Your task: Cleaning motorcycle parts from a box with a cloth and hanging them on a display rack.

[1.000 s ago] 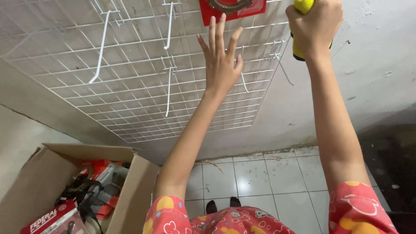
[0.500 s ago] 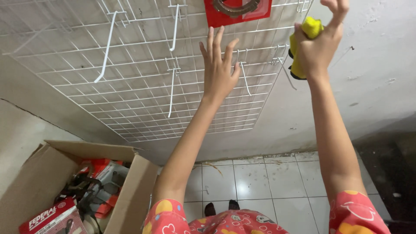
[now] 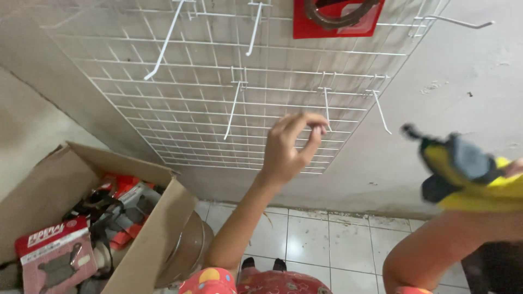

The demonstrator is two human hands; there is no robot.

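Both arms have dropped from the grid's top: left hand (image 3: 291, 147) pinches at a hook (image 3: 326, 108) on the grid (image 3: 163, 109), right hand (image 3: 512, 169), mostly unseen, grips a yellow tool (image 3: 463, 171); hooks mostly bare.

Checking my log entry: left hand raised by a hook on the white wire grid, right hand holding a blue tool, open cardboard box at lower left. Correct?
One slip: in the head view the tool in the right hand is yellow with dark parts, not blue. The left hand by the hook on the wire grid and the cardboard box stand.
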